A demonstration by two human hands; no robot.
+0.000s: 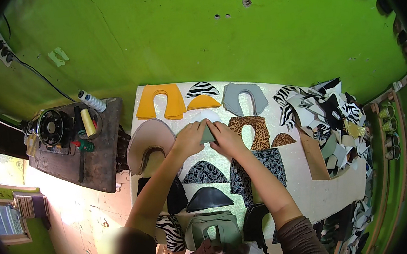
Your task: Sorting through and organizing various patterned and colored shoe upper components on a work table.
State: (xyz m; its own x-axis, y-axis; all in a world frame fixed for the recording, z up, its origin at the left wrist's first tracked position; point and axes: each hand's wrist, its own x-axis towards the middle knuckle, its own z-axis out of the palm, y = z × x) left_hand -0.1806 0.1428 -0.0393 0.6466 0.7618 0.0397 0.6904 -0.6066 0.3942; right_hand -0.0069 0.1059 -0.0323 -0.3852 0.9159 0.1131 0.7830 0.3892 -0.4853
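Both arms reach forward over the table, and the fingertips meet near its middle. My left hand [189, 138] grips the left side of a small grey-green cut piece [207, 135]. On the piece's other side is my right hand [227, 139], its fingers closed along the edge. Just beyond the fingertips lies a white piece [206, 115], partly covered by them. Left of my left hand sits a stack of beige U-shaped pieces [151, 134]. Leopard-print U-shaped pieces [261, 136] lie beside my right hand. Below the hands is a black patterned half-moon piece [204, 173].
Yellow U-shaped pieces [174, 104], zebra-print pieces [202, 89] and grey ones [232, 101] line the far edge. A black half-moon piece [209, 198] and green pieces [202, 226] lie nearer. A scrap-filled cardboard box [314, 156] stands right; a dark side table [104, 161] with thread spools stands left.
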